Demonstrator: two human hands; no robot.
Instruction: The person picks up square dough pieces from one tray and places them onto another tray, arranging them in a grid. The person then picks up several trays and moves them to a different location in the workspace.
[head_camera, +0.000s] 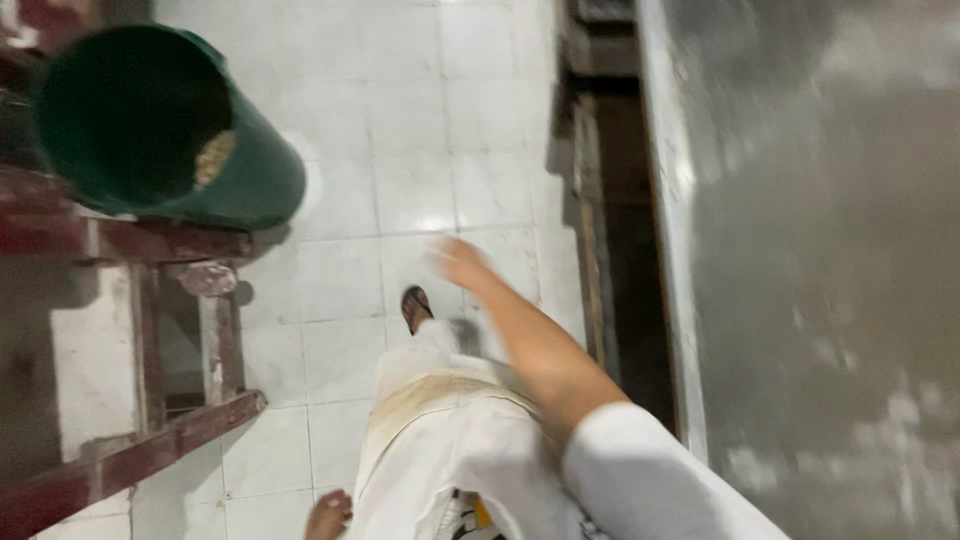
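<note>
The right hand (455, 262), blurred, swings empty with loose fingers beside the steel desk (820, 250), a heavy, stiff, slick slab best gripped by its rim; the left hand is unseen.

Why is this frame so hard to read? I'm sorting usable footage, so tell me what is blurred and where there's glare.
Head view: the right hand is smeared by motion blur, so its fingers cannot be told apart; the steel counter is soft and streaky; ceiling light glares off the white floor tiles; the green bin shows clearly, its inside dark; the left hand is out of frame.
</note>
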